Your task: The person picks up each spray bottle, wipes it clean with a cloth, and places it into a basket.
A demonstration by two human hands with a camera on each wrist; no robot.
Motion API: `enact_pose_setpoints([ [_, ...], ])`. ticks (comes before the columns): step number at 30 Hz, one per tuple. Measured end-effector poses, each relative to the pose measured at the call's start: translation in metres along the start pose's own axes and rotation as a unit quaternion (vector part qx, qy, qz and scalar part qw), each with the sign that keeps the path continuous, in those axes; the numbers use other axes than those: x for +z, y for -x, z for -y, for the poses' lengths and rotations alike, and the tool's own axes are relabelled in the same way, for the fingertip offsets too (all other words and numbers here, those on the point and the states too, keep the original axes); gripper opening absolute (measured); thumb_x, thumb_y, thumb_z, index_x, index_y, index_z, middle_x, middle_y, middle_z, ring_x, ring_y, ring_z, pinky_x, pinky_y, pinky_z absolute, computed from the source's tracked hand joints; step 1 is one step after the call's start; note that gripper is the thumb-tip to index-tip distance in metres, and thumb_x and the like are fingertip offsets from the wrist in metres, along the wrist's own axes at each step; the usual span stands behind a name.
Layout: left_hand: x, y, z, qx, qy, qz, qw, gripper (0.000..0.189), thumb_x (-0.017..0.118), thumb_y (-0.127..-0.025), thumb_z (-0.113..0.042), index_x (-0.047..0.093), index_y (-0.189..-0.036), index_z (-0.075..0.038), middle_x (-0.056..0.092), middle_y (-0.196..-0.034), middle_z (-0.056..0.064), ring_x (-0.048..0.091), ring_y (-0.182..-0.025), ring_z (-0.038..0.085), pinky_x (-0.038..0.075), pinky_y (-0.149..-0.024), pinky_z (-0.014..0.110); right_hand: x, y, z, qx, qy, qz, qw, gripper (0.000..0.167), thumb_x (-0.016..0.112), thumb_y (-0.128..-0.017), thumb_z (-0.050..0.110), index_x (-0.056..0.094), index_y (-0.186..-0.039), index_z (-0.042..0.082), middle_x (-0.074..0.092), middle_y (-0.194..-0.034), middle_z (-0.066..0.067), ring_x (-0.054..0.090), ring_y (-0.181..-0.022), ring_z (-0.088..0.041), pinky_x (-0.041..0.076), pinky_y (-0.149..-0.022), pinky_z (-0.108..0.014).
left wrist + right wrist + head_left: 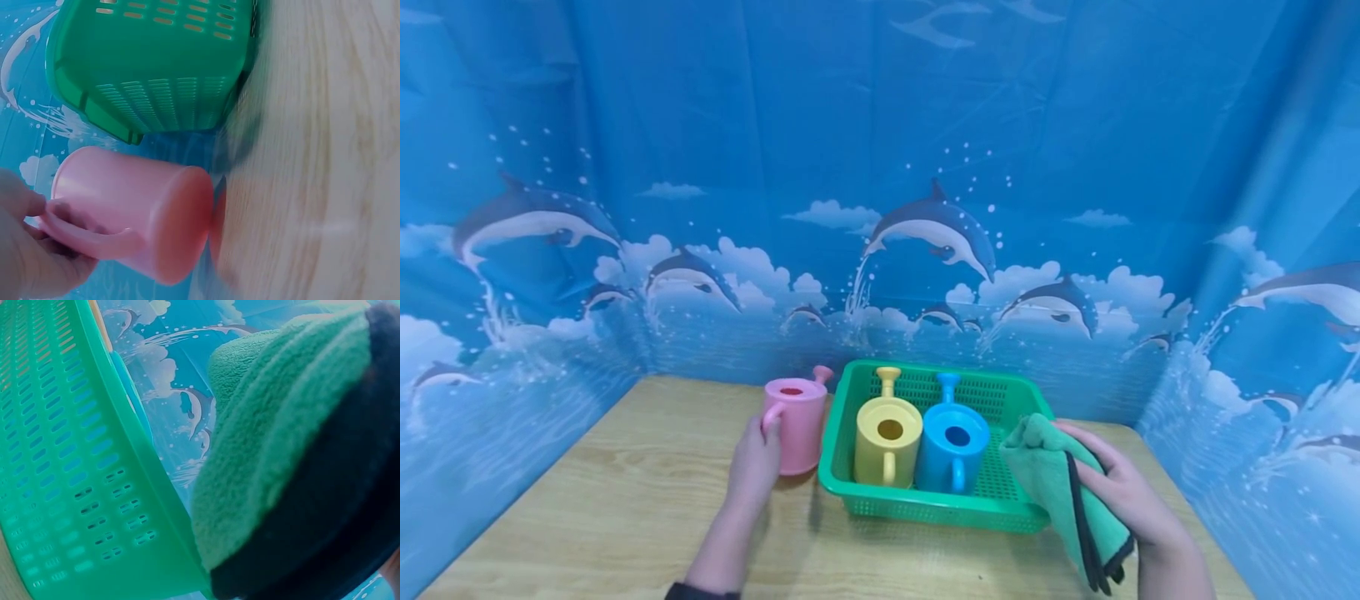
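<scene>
My left hand [756,463] grips the handle of a pink watering can [801,429], left of a green plastic basket [940,510]. In the left wrist view the fingers curl round the handle of the pink can [125,206], whose base is close to the table; contact is hard to tell. A yellow watering can [872,454] and a blue watering can [936,462] stand side by side in the basket, spouts toward the back. My right hand [1131,492] holds a folded green cloth [1052,475] with dark edging over the basket's right end.
The wooden table [602,492] extends to the left and in front of the basket. Behind it and at both sides hangs a blue curtain [820,125] printed with dolphins and clouds.
</scene>
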State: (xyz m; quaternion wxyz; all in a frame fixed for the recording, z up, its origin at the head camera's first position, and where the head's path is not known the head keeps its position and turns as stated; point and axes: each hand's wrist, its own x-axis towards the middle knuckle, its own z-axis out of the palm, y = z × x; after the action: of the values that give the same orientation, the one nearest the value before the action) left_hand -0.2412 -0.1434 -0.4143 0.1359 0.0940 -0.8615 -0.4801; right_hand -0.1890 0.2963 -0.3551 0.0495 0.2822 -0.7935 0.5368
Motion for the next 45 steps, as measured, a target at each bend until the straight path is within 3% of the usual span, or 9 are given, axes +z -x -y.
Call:
enact_pose_setpoints([
  [13, -0.005, 0.0, -0.003, -0.029, 0.101, -0.069, 0.9921, 0.06, 0.029, -0.104, -0.043, 0.045, -0.127, 0.011, 0.055, -0.116, 0.035, 0.057, -0.103, 0.046, 0.046, -0.087, 0.056, 0.001, -0.001, -0.001, 0.033, 0.012, -0.005, 0.9994, 0.042, 0.04, -0.103, 0.004, 0.048, -0.142, 0.017, 0.043, -0.135, 0.029, 0.04, -0.119, 0.019, 0.047, -0.086, -0.015],
  [17, -0.008, -0.001, -0.005, -0.033, 0.123, -0.093, 0.9876, 0.057, 0.03, -0.104, -0.043, 0.048, -0.121, 0.008, 0.057, -0.107, 0.029, 0.058, -0.094, 0.038, 0.049, -0.078, 0.046, 0.001, -0.001, -0.001, 0.03, 0.017, -0.01, 0.9994, 0.042, 0.041, -0.102, 0.004, 0.048, -0.141, 0.019, 0.044, -0.137, 0.025, 0.039, -0.119, 0.019, 0.046, -0.086, -0.014],
  [21, -0.012, 0.002, -0.011, -0.033, 0.155, -0.111, 0.981, 0.051, 0.033, -0.103, -0.043, 0.052, -0.112, 0.004, 0.057, -0.096, 0.019, 0.055, -0.079, 0.022, 0.047, -0.067, 0.032, 0.002, -0.002, 0.001, 0.025, 0.017, -0.011, 0.9995, 0.042, 0.04, -0.102, 0.003, 0.046, -0.143, 0.014, 0.045, -0.136, 0.027, 0.042, -0.118, 0.017, 0.049, -0.084, -0.017],
  [28, -0.02, 0.009, -0.025, -0.036, 0.209, -0.133, 0.9683, 0.049, 0.036, -0.102, -0.047, 0.053, -0.106, -0.001, 0.055, -0.086, 0.004, 0.051, -0.071, 0.009, 0.046, -0.063, 0.025, 0.003, -0.003, 0.008, 0.046, -0.011, -0.023, 0.9986, 0.041, 0.039, -0.104, 0.008, 0.042, -0.144, 0.011, 0.047, -0.132, 0.029, 0.055, -0.11, 0.007, 0.056, -0.077, -0.028],
  [32, -0.023, 0.015, -0.033, -0.032, 0.257, -0.15, 0.954, 0.043, 0.043, -0.101, -0.045, 0.054, -0.099, -0.004, 0.053, -0.076, -0.004, 0.05, -0.064, 0.005, 0.045, -0.057, 0.022, 0.003, -0.003, 0.008, 0.051, -0.029, -0.029, 0.9979, 0.041, 0.039, -0.104, 0.01, 0.042, -0.145, 0.013, 0.047, -0.131, 0.028, 0.059, -0.106, 0.002, 0.057, -0.075, -0.03],
  [35, -0.027, 0.02, -0.04, -0.031, 0.314, -0.152, 0.9367, 0.038, 0.045, -0.1, -0.045, 0.054, -0.098, -0.008, 0.054, -0.071, -0.007, 0.053, -0.06, 0.003, 0.045, -0.054, 0.02, 0.002, -0.002, 0.008, 0.058, -0.045, -0.032, 0.9968, 0.041, 0.039, -0.104, 0.011, 0.044, -0.144, 0.019, 0.048, -0.131, 0.028, 0.063, -0.101, -0.002, 0.057, -0.073, -0.031],
  [39, -0.033, 0.028, -0.051, -0.036, 0.368, -0.144, 0.9177, 0.036, 0.045, -0.1, -0.046, 0.052, -0.096, -0.011, 0.052, -0.065, -0.009, 0.048, -0.052, 0.002, 0.042, -0.048, 0.019, 0.003, -0.002, 0.009, 0.049, -0.069, -0.032, 0.9959, 0.041, 0.038, -0.104, 0.008, 0.045, -0.143, 0.021, 0.049, -0.132, 0.026, 0.063, -0.103, -0.003, 0.057, -0.074, -0.03],
  [45, -0.039, 0.04, -0.067, -0.03, 0.423, -0.117, 0.8978, 0.033, 0.047, -0.099, -0.045, 0.047, -0.092, -0.013, 0.038, -0.058, -0.007, 0.034, -0.047, 0.004, 0.035, -0.043, 0.019, 0.006, -0.003, 0.011, 0.063, -0.057, -0.055, 0.9949, 0.041, 0.04, -0.104, 0.01, 0.046, -0.142, 0.024, 0.049, -0.13, 0.026, 0.062, -0.101, -0.002, 0.057, -0.073, -0.029],
])
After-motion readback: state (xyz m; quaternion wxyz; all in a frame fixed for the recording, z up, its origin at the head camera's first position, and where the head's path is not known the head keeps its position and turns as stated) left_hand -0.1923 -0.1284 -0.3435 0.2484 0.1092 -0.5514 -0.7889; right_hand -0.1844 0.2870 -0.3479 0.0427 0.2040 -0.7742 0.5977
